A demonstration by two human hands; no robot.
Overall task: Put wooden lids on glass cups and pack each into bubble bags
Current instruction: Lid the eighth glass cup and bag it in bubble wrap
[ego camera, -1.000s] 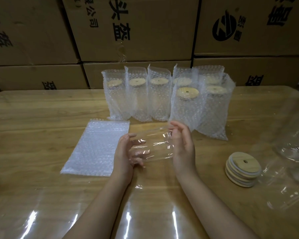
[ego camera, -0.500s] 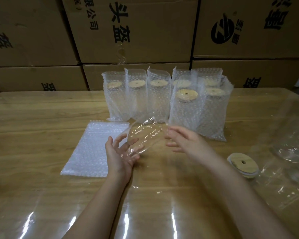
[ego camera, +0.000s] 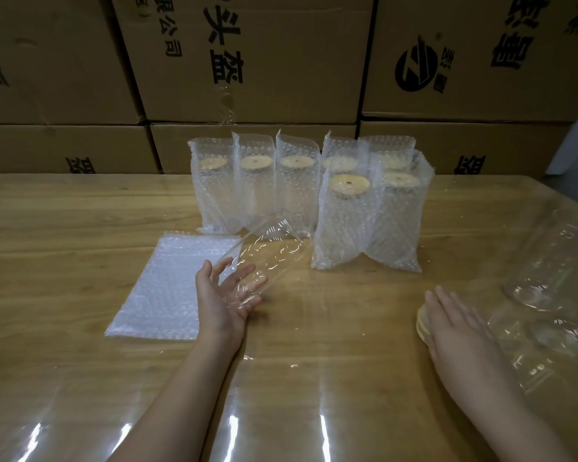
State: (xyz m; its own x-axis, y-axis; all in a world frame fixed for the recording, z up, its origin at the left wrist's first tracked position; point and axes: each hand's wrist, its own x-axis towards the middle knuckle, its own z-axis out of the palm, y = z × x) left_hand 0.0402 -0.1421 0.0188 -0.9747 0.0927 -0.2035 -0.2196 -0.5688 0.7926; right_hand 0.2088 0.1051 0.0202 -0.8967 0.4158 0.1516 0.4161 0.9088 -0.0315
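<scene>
A clear glass cup (ego camera: 274,251) is tilted above the table, its base in my left hand (ego camera: 221,305), whose thumb and fingers cup round the lower end; its mouth points up and away to the right. My right hand (ego camera: 454,325) lies flat with straight fingers on a stack of round wooden lids (ego camera: 421,325), hiding most of it. An empty bubble bag (ego camera: 167,285) lies flat to the left of my left hand. Several packed cups in bubble bags (ego camera: 344,228), each with a wooden lid, stand upright behind.
More bare glass cups (ego camera: 548,268) lie at the right edge of the wooden table (ego camera: 64,245), which has a glossy clear cover. Stacked cardboard boxes (ego camera: 281,61) form a wall along the table's far side.
My right hand let go of the glass cup and moved right and down onto the lid stack. My left hand alone now holds the cup, tilted more upright.
</scene>
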